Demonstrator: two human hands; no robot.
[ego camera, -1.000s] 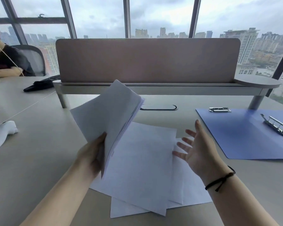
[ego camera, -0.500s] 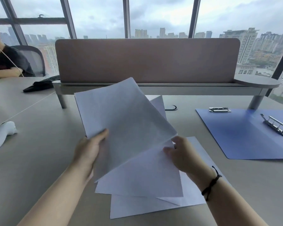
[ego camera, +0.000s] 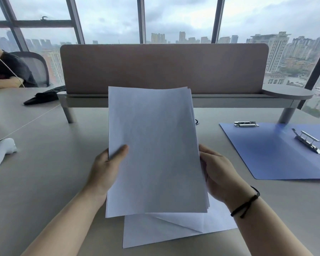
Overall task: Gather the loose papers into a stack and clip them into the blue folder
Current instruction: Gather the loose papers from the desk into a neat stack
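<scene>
A stack of white papers (ego camera: pixel 153 150) stands raised above the desk, squared up between both hands. My left hand (ego camera: pixel 105 169) grips its left edge, thumb on the front sheet. My right hand (ego camera: pixel 218 174) grips the right edge, fingers curled behind. Two or three loose white sheets (ego camera: pixel 166 230) lie flat on the desk beneath the stack. The blue folder (ego camera: pixel 277 154) lies open at the right, with a metal clip (ego camera: pixel 308 141) on its inner face and a second metal clip (ego camera: pixel 246 124) at its far left corner.
A brown desk divider (ego camera: pixel 163 69) on a shelf with metal legs runs across the back. A white object (ego camera: pixel 0 152) lies at the left edge, a black item (ego camera: pixel 44 95) at the far left. A person sits at the adjoining desk (ego camera: pixel 6 71).
My right hand lifted another sheet from the desk and joined it to those in my left hand. Both hands now hold the papers upright as one aligned stack.
</scene>
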